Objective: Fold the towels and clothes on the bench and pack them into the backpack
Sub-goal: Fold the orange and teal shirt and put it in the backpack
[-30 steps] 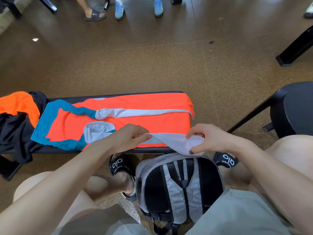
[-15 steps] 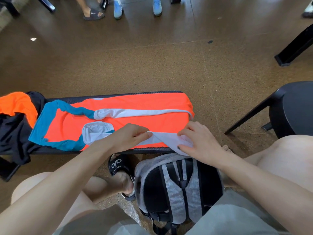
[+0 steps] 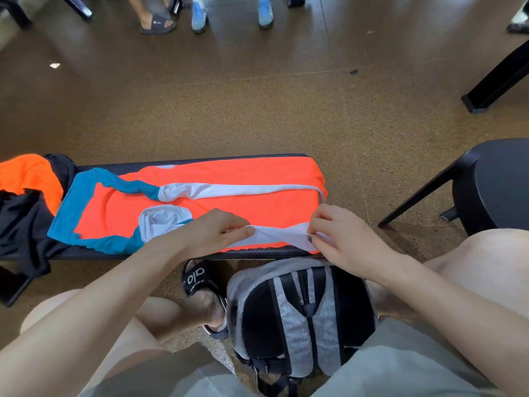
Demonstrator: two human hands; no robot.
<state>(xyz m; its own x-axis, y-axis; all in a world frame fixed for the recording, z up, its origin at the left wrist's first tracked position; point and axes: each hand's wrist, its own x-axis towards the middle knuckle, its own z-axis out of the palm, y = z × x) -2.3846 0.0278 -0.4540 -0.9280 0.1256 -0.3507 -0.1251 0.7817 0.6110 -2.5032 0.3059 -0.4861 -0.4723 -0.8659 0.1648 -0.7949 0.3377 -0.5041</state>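
Observation:
An orange shirt (image 3: 257, 207) with teal and white panels lies flat along the black bench (image 3: 160, 255). Its white sleeve (image 3: 280, 234) runs along the near edge. My left hand (image 3: 213, 232) pinches the sleeve's left part. My right hand (image 3: 340, 239) pinches its right end at the bench's near right corner. A grey and black backpack (image 3: 300, 319) stands on the floor between my legs, just below the bench, straps facing me. A heap of black and orange clothes (image 3: 25, 196) lies on the bench's left end.
A black stool (image 3: 498, 184) stands at the right. Another black furniture leg (image 3: 498, 78) is at the far right. Feet of other people (image 3: 194, 15) stand on the brown floor beyond the bench. My sandalled foot (image 3: 204, 290) rests left of the backpack.
My right hand has moved up and left, bringing the sleeve's hanging white end from over the bench edge onto the shirt. The left hand has stayed in place.

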